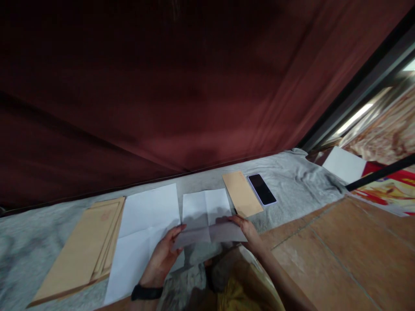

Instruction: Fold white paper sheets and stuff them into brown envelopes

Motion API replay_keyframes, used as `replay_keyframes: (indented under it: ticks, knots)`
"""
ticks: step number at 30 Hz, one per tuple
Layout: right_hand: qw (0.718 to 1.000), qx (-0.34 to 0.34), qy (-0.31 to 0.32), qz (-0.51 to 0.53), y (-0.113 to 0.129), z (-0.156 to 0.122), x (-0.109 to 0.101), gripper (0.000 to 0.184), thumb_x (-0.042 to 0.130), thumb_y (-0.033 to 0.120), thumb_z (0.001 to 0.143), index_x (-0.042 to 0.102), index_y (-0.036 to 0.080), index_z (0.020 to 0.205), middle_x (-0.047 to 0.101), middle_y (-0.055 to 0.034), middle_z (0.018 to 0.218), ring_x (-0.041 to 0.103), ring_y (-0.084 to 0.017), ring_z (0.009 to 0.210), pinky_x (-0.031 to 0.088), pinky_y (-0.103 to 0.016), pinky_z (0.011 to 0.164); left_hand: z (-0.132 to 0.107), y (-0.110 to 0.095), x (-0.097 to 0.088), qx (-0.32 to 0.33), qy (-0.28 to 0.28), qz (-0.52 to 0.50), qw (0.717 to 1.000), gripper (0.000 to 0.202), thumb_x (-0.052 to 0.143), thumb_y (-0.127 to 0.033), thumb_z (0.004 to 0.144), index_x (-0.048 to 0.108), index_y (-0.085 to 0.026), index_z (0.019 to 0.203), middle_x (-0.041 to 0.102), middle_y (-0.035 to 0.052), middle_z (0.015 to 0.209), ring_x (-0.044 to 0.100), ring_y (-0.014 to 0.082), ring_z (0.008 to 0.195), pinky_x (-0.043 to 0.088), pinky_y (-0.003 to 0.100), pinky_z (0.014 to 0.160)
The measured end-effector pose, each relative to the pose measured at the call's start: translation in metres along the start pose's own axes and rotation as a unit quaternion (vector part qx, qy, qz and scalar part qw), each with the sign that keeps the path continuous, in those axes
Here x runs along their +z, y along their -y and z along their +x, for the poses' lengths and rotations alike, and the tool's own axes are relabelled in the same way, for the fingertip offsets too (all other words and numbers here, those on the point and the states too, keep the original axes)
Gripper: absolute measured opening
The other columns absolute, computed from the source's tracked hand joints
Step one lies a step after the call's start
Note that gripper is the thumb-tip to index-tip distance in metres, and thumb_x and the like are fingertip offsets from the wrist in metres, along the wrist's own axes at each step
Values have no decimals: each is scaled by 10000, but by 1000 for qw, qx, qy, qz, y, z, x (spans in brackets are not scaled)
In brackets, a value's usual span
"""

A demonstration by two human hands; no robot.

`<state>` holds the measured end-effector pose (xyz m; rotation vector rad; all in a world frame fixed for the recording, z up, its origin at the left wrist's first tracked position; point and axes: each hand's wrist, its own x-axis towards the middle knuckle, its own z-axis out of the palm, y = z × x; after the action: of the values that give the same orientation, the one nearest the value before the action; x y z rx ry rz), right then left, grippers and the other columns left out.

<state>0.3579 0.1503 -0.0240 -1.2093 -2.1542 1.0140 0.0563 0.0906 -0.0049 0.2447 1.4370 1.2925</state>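
A white sheet of paper (pixel 196 205) with crease lines is before me, its near part bent up. My left hand (pixel 167 250) grips its left edge between thumb and fingers, and a dark band circles that wrist. At the right edge, my right hand (pixel 244 226) pinches the same sheet. Left of it lies a larger stack of creased white paper (pixel 149 207), partly under my left hand. Just beyond my right hand rests a single brown envelope (pixel 242 194), with a phone (pixel 262 189) in a pale case beside it.
Several brown envelopes (pixel 81 246) lie piled at the left on a grey cloth (pixel 292 185). A dark red curtain (pixel 194 108) hangs behind. On the right are a tiled floor (pixel 324 255), a dark bar (pixel 382 172) and a colourful printed sheet (pixel 389 190).
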Motion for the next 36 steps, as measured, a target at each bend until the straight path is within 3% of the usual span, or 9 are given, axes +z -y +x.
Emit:
replay_keyframes:
  ticks: [5,9,12,14,17,21,24,28,36]
  knots:
    - [984,138,-110,-38,0,16,21,261,505,262,914,691,176,1076,754,-101,982,720,-243,947,550,-327,861,-7,-5,8,-13,-10,-82,996,236,610,-275,852,576,-184,1068,739,86,885,745,203,797,568,283,666]
    - [976,142,-144,-82,-3,24,30,285,503,303,939,628,167,1156,737,-96,994,713,-235,939,545,-314,834,-20,15,12,136,-30,-41,989,413,621,-458,864,472,-235,1178,737,56,908,750,232,848,590,353,747]
    - [974,140,-133,-122,-4,26,32,327,500,296,956,571,182,1254,728,-88,1073,709,-222,961,539,-296,833,-26,37,14,283,-45,108,952,409,602,-485,884,486,-232,1184,713,76,1031,728,229,920,591,413,832]
    - [965,164,-119,-164,-2,27,33,361,478,307,978,544,179,1309,732,-95,1080,715,-233,949,540,-307,823,-27,49,17,358,-21,260,897,355,562,-443,919,544,-210,1186,684,113,1158,691,240,1046,566,453,933]
    - [956,188,-102,-203,3,28,33,467,444,309,1000,431,180,1449,722,-106,1162,718,-242,974,540,-321,842,-22,61,25,434,31,456,777,386,480,-340,968,537,-195,1320,604,135,1357,571,260,1281,494,496,1067]
    - [950,200,-84,-225,9,31,33,645,435,296,1002,191,165,1584,704,-129,1228,721,-237,999,540,-319,870,-10,69,36,504,32,598,622,489,477,-272,966,458,-186,1447,471,148,1521,383,295,1451,414,531,1137]
    - [950,179,-91,-240,9,33,34,688,425,276,997,121,149,1602,679,-154,1273,713,-242,1033,538,-329,896,-6,73,43,512,2,655,555,516,501,-294,960,460,-178,1461,439,158,1553,352,319,1467,362,556,1157]
    - [948,132,-131,-260,5,34,41,639,398,254,996,188,140,1589,635,-184,1327,698,-258,1055,548,-338,882,-8,78,50,492,-10,689,533,544,497,-337,959,460,-165,1475,405,167,1576,391,325,1445,370,521,1145]
    - [926,126,-157,-318,4,34,55,479,347,257,1013,439,137,1468,650,-196,1203,707,-225,831,568,-300,678,-12,83,63,434,-19,718,544,551,476,-335,963,448,-187,1493,386,169,1582,525,338,1322,447,506,1049]
